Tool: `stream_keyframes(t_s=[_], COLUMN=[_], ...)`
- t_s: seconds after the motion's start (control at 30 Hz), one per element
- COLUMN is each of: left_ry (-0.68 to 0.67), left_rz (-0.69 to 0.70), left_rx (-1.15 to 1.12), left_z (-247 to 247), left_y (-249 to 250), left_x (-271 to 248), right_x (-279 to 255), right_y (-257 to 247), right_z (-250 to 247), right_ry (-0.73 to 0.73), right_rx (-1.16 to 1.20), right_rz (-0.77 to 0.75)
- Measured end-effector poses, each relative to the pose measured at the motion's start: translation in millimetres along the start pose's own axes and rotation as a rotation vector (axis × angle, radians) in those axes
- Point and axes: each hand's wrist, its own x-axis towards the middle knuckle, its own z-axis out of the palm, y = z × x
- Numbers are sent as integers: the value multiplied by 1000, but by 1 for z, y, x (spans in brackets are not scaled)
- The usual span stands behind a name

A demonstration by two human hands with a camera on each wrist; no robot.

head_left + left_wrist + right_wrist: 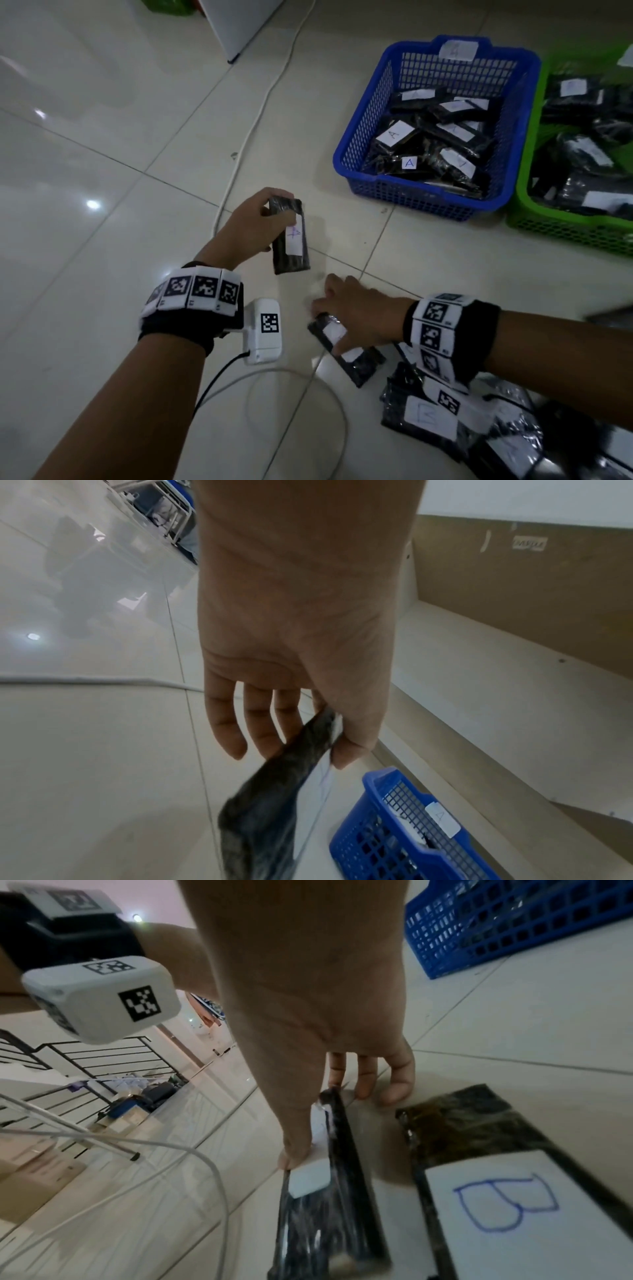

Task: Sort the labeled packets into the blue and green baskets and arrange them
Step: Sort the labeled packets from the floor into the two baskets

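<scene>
The packet in the left hand is pinched at its top end between thumb and fingers, hanging above the floor tiles well short of the blue basket, and its white label looks to carry an A, though the writing is faint from where I stand. That basket wears an A tag and already holds a loose heap of A packets; the green basket sits touching its right side. With so light a hold on one end, a toss could easily flip the packet face down or drop it across the heap. Meanwhile the right hand is down on a second packet beside the unsorted pile, thumb on the label, fingers closing round its far edge. That label is covered, so it could go in the wrong basket. The white cable on the floor could snag a wrist.
</scene>
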Motion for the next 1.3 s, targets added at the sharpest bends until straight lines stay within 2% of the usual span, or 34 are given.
stream_keyframes(t_s=[0.1,0.17,0.27,0.4,0.47,0.6,0.67,0.73,0.8,0.83,0.87,0.9,0.93,1.0,1.07,1.13,1.2,1.23,1.3], left_ry=[-12,13,77,134,155,150,131,76,-54,-119,-163,-160,-110,96,303,412,392,333,112], left_rz=[13,18,33,157,166,146,120,141,224,269,309,339,368,447,577,682,749,785,810], left_rx=[-53,-132,-369,-508,-560,-652,-689,-660,-500,-369,-228,-103,0,139,305,480,475,450,408], left_z=[-5,-5,4,33,54,97,118,139,156,162,169,173,176,179,182,182,179,177,174], left_y=[13,23,44,82,100,121,132,141,148,150,151,151,150,146,139,136,134,133,129], left_x=[-10,-11,-7,2,8,24,33,43,52,53,55,54,52,42,30,17,8,6,-5], right_x=[-3,-7,-24,-65,-92,-153,-177,-195,-206,-209,-213,-215,-217,-221,-226,-230,-233,-233,-230], right_y=[2,5,12,33,48,83,105,127,147,156,166,172,177,180,177,171,159,150,133], right_z=[-15,-28,-59,-112,-134,-160,-161,-155,-148,-143,-137,-130,-123,-108,-98,-90,-87,-88,-86], right_ry=[-28,3,134,364,490,673,858,1131,1376,1427,1419,1346,1246,1083,1067,1099,1108,1105,1067], right_rx=[154,316,457,546,699,804,948,1131,1223,1242,1259,1271,1263,1164,887,552,342,266,130], right_rz=[31,72,106,127,189,357,429,503,556,562,569,585,608,644,701,664,501,409,257])
